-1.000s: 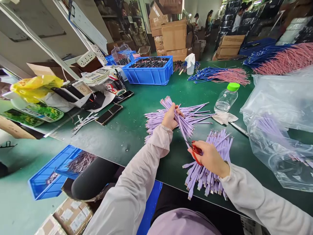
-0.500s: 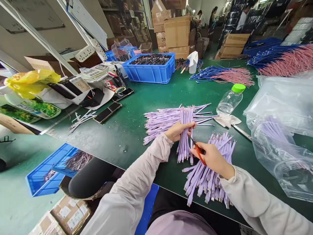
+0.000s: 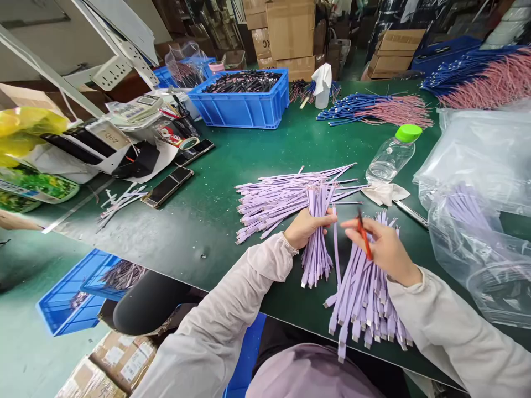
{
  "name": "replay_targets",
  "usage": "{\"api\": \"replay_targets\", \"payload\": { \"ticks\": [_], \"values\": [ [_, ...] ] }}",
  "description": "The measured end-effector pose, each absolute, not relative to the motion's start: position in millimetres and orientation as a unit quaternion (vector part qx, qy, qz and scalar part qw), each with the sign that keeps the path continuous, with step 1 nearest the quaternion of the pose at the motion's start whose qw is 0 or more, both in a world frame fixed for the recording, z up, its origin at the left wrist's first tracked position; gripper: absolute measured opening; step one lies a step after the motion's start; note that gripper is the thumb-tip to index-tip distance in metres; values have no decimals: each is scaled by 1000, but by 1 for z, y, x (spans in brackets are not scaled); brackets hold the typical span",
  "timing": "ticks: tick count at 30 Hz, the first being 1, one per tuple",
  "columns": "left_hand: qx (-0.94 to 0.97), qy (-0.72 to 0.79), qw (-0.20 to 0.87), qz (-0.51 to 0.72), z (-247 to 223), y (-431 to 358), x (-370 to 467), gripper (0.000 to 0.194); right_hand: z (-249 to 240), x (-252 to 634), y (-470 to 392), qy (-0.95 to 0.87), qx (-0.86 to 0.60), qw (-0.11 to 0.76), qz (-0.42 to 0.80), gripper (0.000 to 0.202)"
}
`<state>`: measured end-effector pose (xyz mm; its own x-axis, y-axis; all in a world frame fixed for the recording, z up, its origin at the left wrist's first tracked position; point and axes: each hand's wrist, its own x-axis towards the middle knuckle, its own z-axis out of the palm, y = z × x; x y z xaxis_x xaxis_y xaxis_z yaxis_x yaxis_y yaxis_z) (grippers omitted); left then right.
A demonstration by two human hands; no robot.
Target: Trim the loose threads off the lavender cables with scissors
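My left hand (image 3: 305, 228) is wrapped round an upright bundle of lilac USB cables (image 3: 317, 254), whose stripped wire ends stick out at the top. In my right hand (image 3: 384, 246) is a pair of red-handled scissors (image 3: 365, 237), blades pointing up; the fingers are slightly blurred. Between the hands a single lilac cable (image 3: 336, 249) stands apart from the bundle; whether a fingertip touches it is unclear. Under the right hand lies a pile of lilac USB cables (image 3: 369, 309), plugs toward me. Another pile (image 3: 265, 202) spreads behind the left hand.
A clear bottle with a green cap (image 3: 392, 157) stands by a white cloth (image 3: 385, 192). Plastic bags (image 3: 473, 149) cover the right side. Farther back are a blue crate (image 3: 240, 108) and blue-and-pink wires (image 3: 377, 108). Phones (image 3: 168, 187) lie at left.
My right hand has moved right, away from the bundle, and the scissors have swung from pointing at it to pointing up. One cable now stands separate from the bundle. The view has tilted down.
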<state>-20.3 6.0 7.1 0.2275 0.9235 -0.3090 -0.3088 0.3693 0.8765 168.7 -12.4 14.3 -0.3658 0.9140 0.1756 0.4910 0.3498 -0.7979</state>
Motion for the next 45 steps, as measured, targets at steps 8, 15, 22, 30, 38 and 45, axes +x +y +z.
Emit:
{"api": "replay_targets", "payload": {
  "ticks": [8, 15, 22, 30, 38, 45],
  "values": [
    [413, 471, 659, 416, 4, -1, -8, 23, 11, 170, -4, -753, -492, 380, 215, 33],
    [425, 472, 653, 412, 7, -2, -8, 20, 13, 169, -2, -768, -478, 371, 212, 29],
    [443, 451, 655, 415, 3, -2, -4, 18, 14, 171, -1, -767, -484, 370, 201, 22],
    [456, 521, 616, 375, 0, 1, -12, 24, 12, 169, -19, -854, -356, 304, 226, 10],
    [325, 511, 698, 382, 12, 6, -27, 11, 8, 170, -14, -900, -288, 141, 296, 16],
    [237, 435, 772, 399, 13, 2, -21, 9, 21, 192, 1, -863, -310, 78, 392, 23]
  ]
}}
